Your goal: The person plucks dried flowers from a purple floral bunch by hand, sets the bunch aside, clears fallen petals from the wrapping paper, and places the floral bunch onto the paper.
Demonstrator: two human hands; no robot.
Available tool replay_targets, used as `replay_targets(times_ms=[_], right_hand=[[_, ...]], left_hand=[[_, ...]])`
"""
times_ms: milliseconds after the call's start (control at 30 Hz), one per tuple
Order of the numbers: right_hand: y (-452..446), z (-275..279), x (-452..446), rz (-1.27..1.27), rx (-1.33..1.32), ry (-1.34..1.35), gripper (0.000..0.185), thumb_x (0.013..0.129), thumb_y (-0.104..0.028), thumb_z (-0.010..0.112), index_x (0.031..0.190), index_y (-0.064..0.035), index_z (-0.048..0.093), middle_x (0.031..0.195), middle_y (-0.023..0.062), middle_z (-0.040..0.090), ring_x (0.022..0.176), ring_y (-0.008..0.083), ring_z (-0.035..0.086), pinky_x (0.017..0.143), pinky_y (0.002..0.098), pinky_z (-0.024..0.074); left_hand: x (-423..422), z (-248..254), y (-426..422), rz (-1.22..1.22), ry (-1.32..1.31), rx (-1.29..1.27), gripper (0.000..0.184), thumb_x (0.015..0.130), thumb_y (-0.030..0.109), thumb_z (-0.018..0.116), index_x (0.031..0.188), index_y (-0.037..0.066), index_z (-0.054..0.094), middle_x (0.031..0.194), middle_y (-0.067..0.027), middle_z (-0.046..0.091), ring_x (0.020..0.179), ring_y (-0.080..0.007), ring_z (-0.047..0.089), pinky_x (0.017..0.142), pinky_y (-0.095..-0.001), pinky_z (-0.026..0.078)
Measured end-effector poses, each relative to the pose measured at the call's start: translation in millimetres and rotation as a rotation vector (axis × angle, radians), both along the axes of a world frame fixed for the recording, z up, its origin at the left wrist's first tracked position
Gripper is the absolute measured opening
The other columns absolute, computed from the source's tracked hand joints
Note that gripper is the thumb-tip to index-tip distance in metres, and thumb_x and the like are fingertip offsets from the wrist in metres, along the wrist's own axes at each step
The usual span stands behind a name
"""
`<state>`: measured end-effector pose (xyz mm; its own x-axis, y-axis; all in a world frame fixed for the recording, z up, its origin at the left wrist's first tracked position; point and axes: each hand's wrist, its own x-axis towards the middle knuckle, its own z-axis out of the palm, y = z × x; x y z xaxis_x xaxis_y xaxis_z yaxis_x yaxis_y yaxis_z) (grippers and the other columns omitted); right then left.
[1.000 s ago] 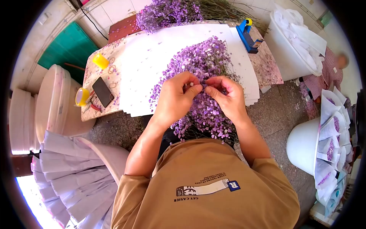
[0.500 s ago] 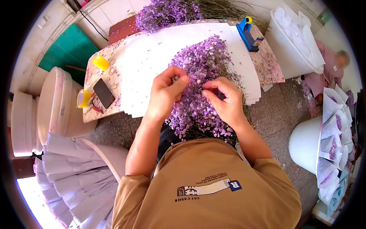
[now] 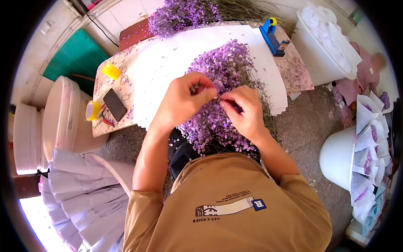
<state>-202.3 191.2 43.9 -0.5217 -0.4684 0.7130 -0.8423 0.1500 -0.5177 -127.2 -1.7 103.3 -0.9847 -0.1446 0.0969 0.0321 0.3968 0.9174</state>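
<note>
A big bunch of small purple dried flowers, like baby's breath, lies in front of me, from the paper sheets down to my lap. Over its middle, my left hand is curled closed, thumb against fingers, with a few pale blossoms showing inside the curl. Close beside it, my right hand pinches thumb and forefinger together above the flowers. Whatever sits in that pinch is too small to make out. The fingertips of both hands nearly meet.
White paper sheets cover the table. On it are a blue tape dispenser, a phone, yellow tape rolls and another flower bunch. Buckets of wrapped bouquets stand around. A person is at far right.
My left hand has moved right, toward my right hand, and its wrist has turned. My right hand has shifted slightly, keeping its pinch. The fingertips are closer together.
</note>
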Motion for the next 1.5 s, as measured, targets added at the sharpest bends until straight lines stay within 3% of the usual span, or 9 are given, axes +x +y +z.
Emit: replay_targets(times_ms=[200, 400, 567, 733, 933, 1167, 1267, 1333, 1500], right_hand=[[-2, -2, 4, 0.024, 0.028, 0.003, 0.016, 0.078, -0.005, 0.080, 0.090, -0.0105, 0.071, 0.083, 0.0017, 0.065, 0.078, 0.0239, 0.060, 0.075, 0.0385, 0.0398], [0, 0, 7, 0.013, 0.066, 0.094, 0.015, 0.079, -0.007, 0.081, 0.090, -0.0116, 0.072, 0.081, 0.0001, 0.061, 0.079, 0.0218, 0.059, 0.078, 0.0384, 0.0392], [-4, -2, 12, -0.004, 0.107, 0.136, 0.015, 0.079, -0.009, 0.081, 0.090, -0.0120, 0.072, 0.082, 0.0000, 0.060, 0.081, 0.0212, 0.058, 0.080, 0.0388, 0.0388], [-4, -4, 13, 0.007, 0.117, 0.127, 0.014, 0.081, -0.010, 0.080, 0.091, -0.0124, 0.072, 0.084, 0.0002, 0.059, 0.081, 0.0214, 0.057, 0.081, 0.0385, 0.0388], [-5, -6, 14, 0.017, 0.111, 0.128, 0.015, 0.080, -0.009, 0.080, 0.091, -0.0124, 0.071, 0.083, -0.0001, 0.059, 0.081, 0.0213, 0.057, 0.079, 0.0390, 0.0378], [-5, -5, 14, 0.017, 0.119, 0.125, 0.014, 0.081, -0.009, 0.080, 0.089, -0.0124, 0.071, 0.083, -0.0002, 0.060, 0.081, 0.0208, 0.058, 0.081, 0.0382, 0.0379], [-3, -3, 12, 0.011, 0.112, 0.127, 0.014, 0.081, -0.009, 0.080, 0.089, -0.0125, 0.071, 0.083, -0.0005, 0.061, 0.082, 0.0205, 0.059, 0.081, 0.0379, 0.0382], [-3, -4, 11, 0.008, 0.119, 0.122, 0.013, 0.081, -0.009, 0.080, 0.089, -0.0126, 0.071, 0.082, -0.0007, 0.061, 0.081, 0.0205, 0.059, 0.081, 0.0379, 0.0382], [-4, -3, 12, 0.025, 0.111, 0.120, 0.015, 0.079, -0.005, 0.080, 0.090, -0.0098, 0.071, 0.084, 0.0011, 0.066, 0.080, 0.0225, 0.061, 0.079, 0.0377, 0.0397]], left_hand=[[10, -19, 20, 0.099, 0.134, -0.259, 0.017, 0.088, 0.006, 0.077, 0.100, -0.001, 0.068, 0.076, 0.0043, 0.058, 0.070, -0.0084, 0.049, 0.063, -0.0266, 0.044], [-2, 5, 0, 0.072, -0.057, 0.711, 0.024, 0.103, 0.023, 0.055, 0.099, 0.002, 0.066, 0.077, -0.0013, 0.055, 0.056, -0.0051, 0.033, 0.049, -0.0217, 0.024], [-25, -1, 5, 0.038, -0.063, -0.160, 0.023, 0.092, 0.020, 0.072, 0.096, -0.002, 0.073, 0.080, -0.0032, 0.067, 0.073, -0.0123, 0.056, 0.069, -0.0305, 0.048], [-23, -19, 0, 0.063, 0.063, -0.259, 0.016, 0.094, 0.015, 0.071, 0.094, 0.000, 0.072, 0.075, -0.0009, 0.064, 0.069, -0.0098, 0.053, 0.061, -0.0281, 0.044], [-11, -12, -18, 0.155, 0.027, 0.906, 0.026, 0.105, 0.029, 0.053, 0.092, 0.007, 0.058, 0.077, -0.0023, 0.050, 0.056, -0.0057, 0.033, 0.047, -0.0221, 0.025], [-45, -36, -15, 0.174, 0.175, -0.124, 0.023, 0.094, 0.013, 0.072, 0.111, -0.003, 0.068, 0.078, 0.0007, 0.062, 0.065, -0.0025, 0.045, 0.057, -0.0203, 0.032], [-44, -36, -20, 0.223, 0.185, -0.042, 0.015, 0.097, 0.012, 0.067, 0.106, 0.000, 0.066, 0.078, -0.0004, 0.060, 0.063, -0.0049, 0.043, 0.053, -0.0213, 0.031], [-33, -25, -23, 0.218, 0.129, 0.774, 0.010, 0.100, 0.013, 0.060, 0.100, 0.003, 0.062, 0.078, -0.0018, 0.056, 0.060, -0.0076, 0.039, 0.049, -0.0226, 0.028], [-16, -22, -20, 0.256, -0.081, 0.709, 0.024, 0.100, 0.027, 0.055, 0.099, 0.005, 0.063, 0.075, -0.0016, 0.054, 0.055, -0.0061, 0.034, 0.047, -0.0230, 0.024]])
